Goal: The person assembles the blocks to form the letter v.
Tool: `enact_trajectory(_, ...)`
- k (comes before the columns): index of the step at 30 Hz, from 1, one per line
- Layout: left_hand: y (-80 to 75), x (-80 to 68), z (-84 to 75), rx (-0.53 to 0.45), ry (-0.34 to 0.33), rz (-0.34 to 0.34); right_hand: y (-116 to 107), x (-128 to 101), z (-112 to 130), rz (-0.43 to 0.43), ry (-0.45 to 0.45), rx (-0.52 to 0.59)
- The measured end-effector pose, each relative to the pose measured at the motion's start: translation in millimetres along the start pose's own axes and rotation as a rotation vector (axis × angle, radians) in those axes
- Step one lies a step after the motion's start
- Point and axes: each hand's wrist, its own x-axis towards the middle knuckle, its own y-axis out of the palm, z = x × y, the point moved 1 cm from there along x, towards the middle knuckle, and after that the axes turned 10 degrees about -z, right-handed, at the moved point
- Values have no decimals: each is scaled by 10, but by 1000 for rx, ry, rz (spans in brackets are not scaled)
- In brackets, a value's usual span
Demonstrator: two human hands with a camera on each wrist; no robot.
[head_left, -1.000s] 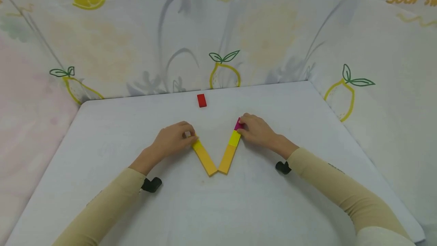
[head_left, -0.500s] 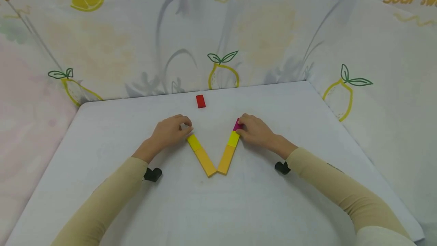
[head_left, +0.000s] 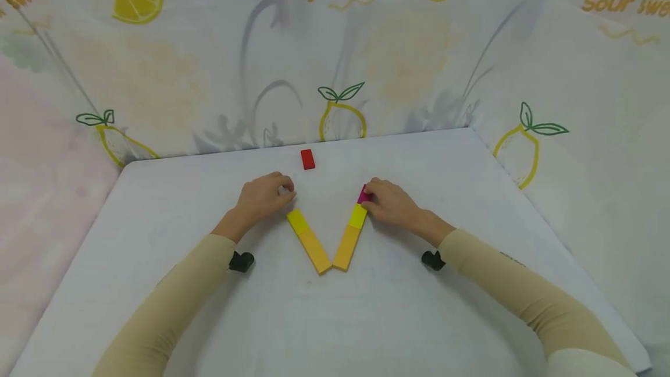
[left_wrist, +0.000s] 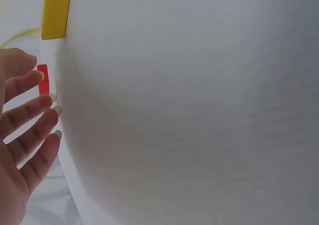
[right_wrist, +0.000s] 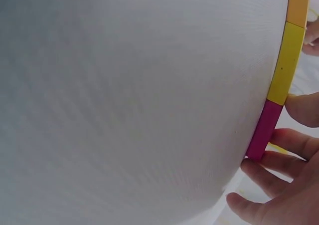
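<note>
Head view: your right hand [head_left: 389, 202] pinched the magenta block [head_left: 363, 195], aligning it at the V's one-o'clock tip; your left hand [head_left: 264, 196] lay relaxed, empty.

On the table [head_left: 398, 319] two rows of flat blocks lie in a V, meeting at the near tip and spreading apart toward the back. The left row is two blocks end to end — a longer block [head_left: 315, 251] nearest the person, a shorter block [head_left: 298, 220] behind it. The right row has three: a long block [head_left: 346, 247], a short block [head_left: 358, 216] behind it, then an end block [head_left: 363, 194] farthest back. The left hand [head_left: 262, 198] lies just left of and behind its row's far end; the right hand [head_left: 389, 202] touches the end block from the right. A lone block [head_left: 307, 159] sits farther back, between the hands, near the cloth backdrop [head_left: 220, 57] that rises behind and beside the table.
</note>
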Motion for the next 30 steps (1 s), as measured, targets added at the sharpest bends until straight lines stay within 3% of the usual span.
enact_trajectory(4,19,65,17,32,1,2,14,7,-9,-3,2,-2)
enact_trajectory(13,56,168,-17,30,-13,-71,19,-5,-13,-14,-1,-6)
enact_trajectory(22,64,276,-66,50,15,-40,11,-14,0,-18,-11,-1)
enact_trajectory(30,103,409,-83,35,28,-52,-3,-11,-10,-20,-25,-23)
